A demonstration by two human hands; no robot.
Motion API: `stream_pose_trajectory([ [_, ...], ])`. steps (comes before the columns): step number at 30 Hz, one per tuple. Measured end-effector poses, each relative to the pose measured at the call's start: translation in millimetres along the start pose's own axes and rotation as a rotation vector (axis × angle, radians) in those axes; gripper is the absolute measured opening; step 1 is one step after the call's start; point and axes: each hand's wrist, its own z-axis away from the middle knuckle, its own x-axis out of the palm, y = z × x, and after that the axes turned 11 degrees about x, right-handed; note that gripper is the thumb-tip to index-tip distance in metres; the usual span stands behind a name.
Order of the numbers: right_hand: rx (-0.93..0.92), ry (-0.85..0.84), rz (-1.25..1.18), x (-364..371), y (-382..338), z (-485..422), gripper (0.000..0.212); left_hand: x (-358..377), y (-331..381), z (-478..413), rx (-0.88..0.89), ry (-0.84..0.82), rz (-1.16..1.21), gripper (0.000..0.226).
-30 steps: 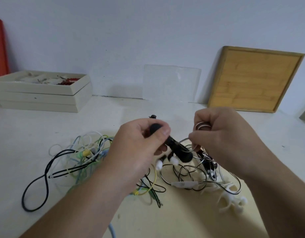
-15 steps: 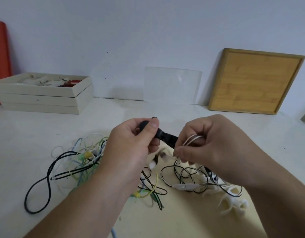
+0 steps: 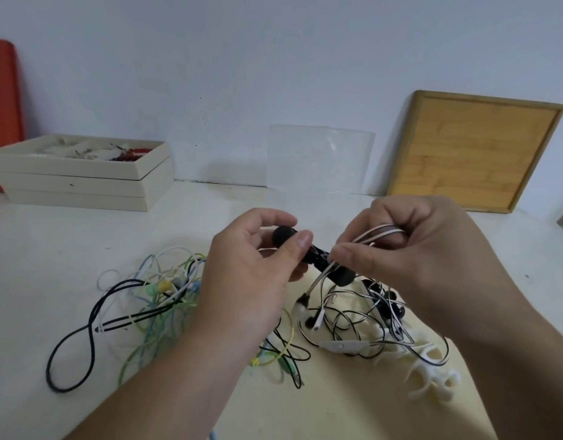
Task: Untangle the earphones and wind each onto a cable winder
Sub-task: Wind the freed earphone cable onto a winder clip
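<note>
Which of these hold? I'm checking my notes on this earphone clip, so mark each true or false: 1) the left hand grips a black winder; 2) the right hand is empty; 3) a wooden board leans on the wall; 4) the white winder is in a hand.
1) True: the left hand grips the black winder.
2) False: the right hand pinches a black-and-white cable.
3) True: the wooden board leans there.
4) False: the white winder lies on the table.
</note>
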Motion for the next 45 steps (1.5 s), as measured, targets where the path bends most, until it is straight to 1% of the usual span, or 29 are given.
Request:
stream_pose_trajectory([
  [3, 0.009, 0.081, 0.024, 0.9, 6.3, -2.7, 0.052, 2.3, 1.1, 2.3, 0.021, -0.058, 0.021, 0.011],
  [5, 0.010, 0.131, 0.073, 0.5, 9.3, -4.6, 0.048, 2.1, 1.2, 2.4, 0.033, -0.073, 0.012, 0.011],
  [8, 0.025, 0.102, 0.160, -3.5, 11.2, -6.4, 0.040, 0.5, 0.6, 1.3, 0.038, -0.071, 0.001, 0.010],
  [12, 0.043, 0.075, 0.200, -5.9, 11.9, -8.5, 0.036, 0.9, -0.8, 1.2, 0.012, -0.077, 0.000, 0.009],
  [19, 0.034, 0.058, 0.257, -5.1, 12.7, -8.1, 0.025, 0.9, -1.5, 2.8, -0.023, -0.181, -0.035, 0.012],
  [22, 0.031, 0.058, 0.244, -4.2, 14.0, -9.4, 0.028, 0.4, -2.7, 3.0, -0.055, -0.205, -0.024, 0.010],
  [26, 0.021, 0.021, 0.149, -0.1, 16.2, -9.4, 0.035, 1.3, -2.4, 4.4, -0.106, -0.243, 0.002, 0.008],
  [30, 0.020, 0.008, 0.117, 4.6, 18.0, -8.8, 0.033, 2.5, -1.8, 4.6, -0.153, -0.248, 0.058, 0.010],
  [35, 0.027, 0.112, 0.169, 7.5, 16.2, -9.3, 0.034, 3.4, -1.5, 5.2, -0.149, -0.255, 0.066, 0.023],
  [40, 0.121, 0.162, 0.107, 8.1, 12.8, -7.9, 0.042, 3.6, 1.0, 6.6, -0.116, -0.312, 0.088, 0.017],
  [42, 0.131, 0.178, 0.121, 7.1, 12.4, -8.3, 0.041, 2.1, 0.0, 6.1, -0.118, -0.326, 0.071, 0.021],
  [45, 0.134, 0.201, 0.149, 4.1, 15.3, -10.4, 0.030, 0.1, -1.6, 4.1, -0.125, -0.311, 0.059, 0.025],
])
